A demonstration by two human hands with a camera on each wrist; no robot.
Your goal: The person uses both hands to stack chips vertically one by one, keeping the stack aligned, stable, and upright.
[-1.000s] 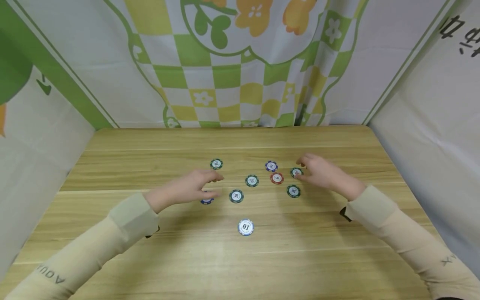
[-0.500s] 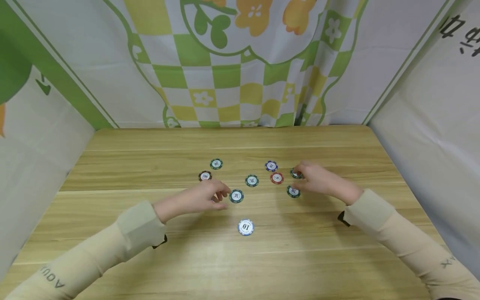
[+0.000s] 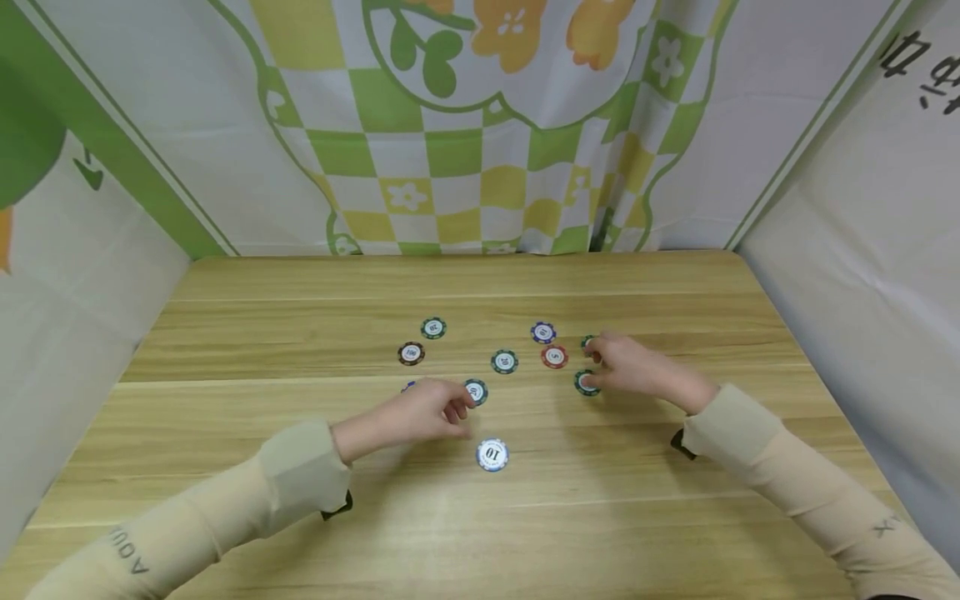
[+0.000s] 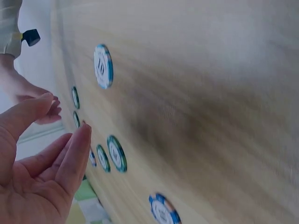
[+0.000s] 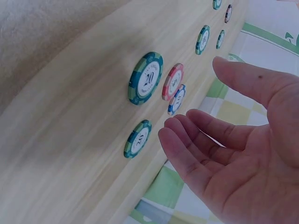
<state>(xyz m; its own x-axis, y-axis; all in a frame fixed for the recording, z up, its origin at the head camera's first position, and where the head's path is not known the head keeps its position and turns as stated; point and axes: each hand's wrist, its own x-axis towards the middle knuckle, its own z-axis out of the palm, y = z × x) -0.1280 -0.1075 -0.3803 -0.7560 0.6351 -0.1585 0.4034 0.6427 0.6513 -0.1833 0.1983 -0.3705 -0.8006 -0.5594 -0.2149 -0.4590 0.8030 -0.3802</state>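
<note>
Flat round gaming chips [image 3: 505, 362], white at the centre, are spread over a pale wood-grain worktop [image 3: 450, 542]. Clock directions are taken in the head view from the central green-rimmed 20 chip. At nine o'clock a black-rimmed 100 chip [image 3: 411, 353] is seen; just below it, a blue-and-orange-rimmed chip [image 4: 162, 211] is mostly hidden by the left hand [image 3: 420, 410]. Near ten o'clock a far green-rimmed chip [image 3: 433, 327] is placed. The left hand is held at eight o'clock, its thumb and fingers parted, nothing gripped; a nearer green-rimmed chip [image 3: 477, 390] is partly overlapped by it. At six o'clock a pale-blue-rimmed 10 chip [image 3: 492, 454] is laid, at two a dark-blue-rimmed 10 chip [image 3: 543, 332], and at three a red-rimmed 5 chip [image 3: 554, 357]. Farther out at three, two right-side green-rimmed chips [image 5: 145, 78] are partly covered by the right hand [image 3: 641, 367], whose fingers are relaxed, nothing gripped.
</note>
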